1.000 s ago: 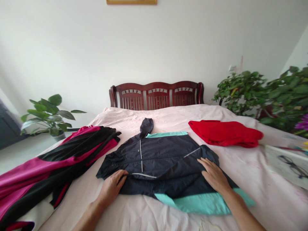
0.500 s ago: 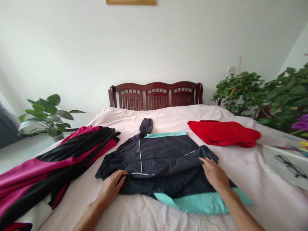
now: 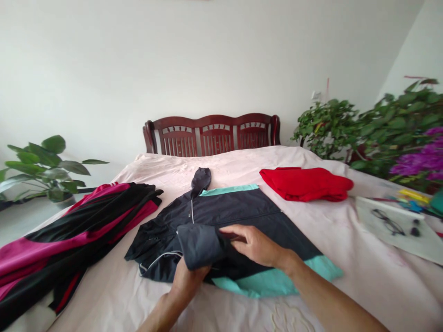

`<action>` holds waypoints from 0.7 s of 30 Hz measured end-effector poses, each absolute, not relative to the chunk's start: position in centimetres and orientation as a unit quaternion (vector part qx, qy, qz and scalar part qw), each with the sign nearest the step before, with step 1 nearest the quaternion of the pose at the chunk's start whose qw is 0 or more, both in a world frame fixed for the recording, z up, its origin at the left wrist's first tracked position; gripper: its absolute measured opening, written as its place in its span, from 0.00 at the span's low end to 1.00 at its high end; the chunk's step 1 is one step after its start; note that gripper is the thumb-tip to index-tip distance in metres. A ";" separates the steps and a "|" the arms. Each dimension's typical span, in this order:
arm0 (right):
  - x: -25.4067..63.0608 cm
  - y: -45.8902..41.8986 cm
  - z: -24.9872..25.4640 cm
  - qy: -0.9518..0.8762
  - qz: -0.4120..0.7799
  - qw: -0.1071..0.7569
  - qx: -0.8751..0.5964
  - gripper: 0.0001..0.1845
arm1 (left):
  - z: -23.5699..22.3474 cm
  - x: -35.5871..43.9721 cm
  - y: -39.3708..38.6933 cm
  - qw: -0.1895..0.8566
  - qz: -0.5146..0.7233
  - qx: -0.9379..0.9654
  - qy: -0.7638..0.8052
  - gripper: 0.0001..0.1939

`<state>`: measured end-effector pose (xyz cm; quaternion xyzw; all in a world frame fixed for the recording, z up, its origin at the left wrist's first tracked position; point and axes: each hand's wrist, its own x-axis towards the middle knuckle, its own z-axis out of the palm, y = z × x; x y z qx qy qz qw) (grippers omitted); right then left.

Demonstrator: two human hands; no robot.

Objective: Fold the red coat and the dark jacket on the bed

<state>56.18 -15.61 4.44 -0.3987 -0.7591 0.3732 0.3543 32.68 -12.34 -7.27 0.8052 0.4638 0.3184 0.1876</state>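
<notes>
Drawn inward over the jacket (image 3: 238,203), our left hand (image 3: 190,276) and right hand (image 3: 254,244) now raise a dark fold (image 3: 201,249). Our right pinches its edge; the left's closure, beneath, we cannot tell. Most cloth lies on the bed (image 3: 238,161); we judge work narrows to one part.

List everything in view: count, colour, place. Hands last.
jacket: one, navy and turquoise, centre
clothes pile: one, black and magenta, left
folded garment: one, red, right
bedspread: one, pink, beneath clothes
headboard: one, dark red, far end
potted plant: one, green, left
foliage: count unclear, green, right
flowers: many, purple, right
glasses: one pair, black, right
flat item: one, whitish, under glasses
small items: several, mixed, right
left hand: one, under lifted cloth
right hand: one, at jacket
</notes>
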 end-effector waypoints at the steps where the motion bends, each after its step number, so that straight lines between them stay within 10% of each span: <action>1: 57.8 -16.3 3.8 -0.748 0.368 0.350 -0.427 0.26 | -7.3 32.6 -12.0 0.214 0.315 0.798 0.468 0.16; 14: 73.7 -26.4 -5.2 -0.736 0.132 0.108 -0.655 0.47 | -4.1 33.0 -10.9 0.114 0.172 0.881 0.426 0.30; 17: 74.6 -26.0 -6.5 -0.735 0.071 0.106 -0.666 0.42 | -3.9 33.6 -10.1 0.138 0.176 0.868 0.444 0.12; 21: 76.6 -24.7 -7.1 -0.719 0.038 0.149 -0.678 0.23 | -2.9 31.5 -8.5 0.248 0.290 0.778 0.500 0.14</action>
